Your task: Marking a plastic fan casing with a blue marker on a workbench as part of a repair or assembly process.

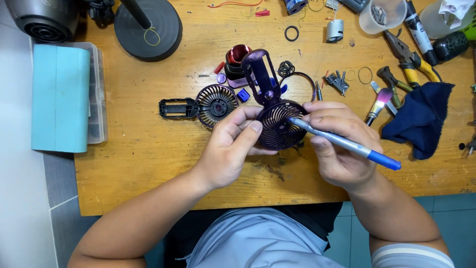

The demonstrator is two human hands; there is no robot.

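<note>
Over the wooden bench (148,149), in the single head view, both hands meet at a purple fan housing (277,124). Left hand (230,149) is curled around the housing's round grille, thumb across the front rim and fingers behind, which steadies the part clear of the bench and tilts its open handle frame away from the person. Right hand (337,144) pinches a grey-and-blue screwdriver (342,143) in a pen grip, fingers pressed together near the forward end of the shaft; the tip rests at the grille centre, so the housing is held facing the tool. Just left of the housing, a second black grille with handle frame (201,105) lies flat on the bench, untouched. Behind the housing stands a copper coil (239,53) on a dark part, with small red, purple and blue pieces beside it. Containers: a clear lidded box (96,94) sits at the left edge with a teal pad (59,97) laid over it; its contents cannot be made out. A translucent cup (382,15) at the top right holds small metal pieces, kind not discernible. A second pale container (446,17) beside it holds crumpled white paper. Yellow-handled pliers (411,62), a brush (379,104) and a dark blue cloth (421,119) lie to the right, near the right hand. A black round lamp base (148,27) stands at the top left.
</note>
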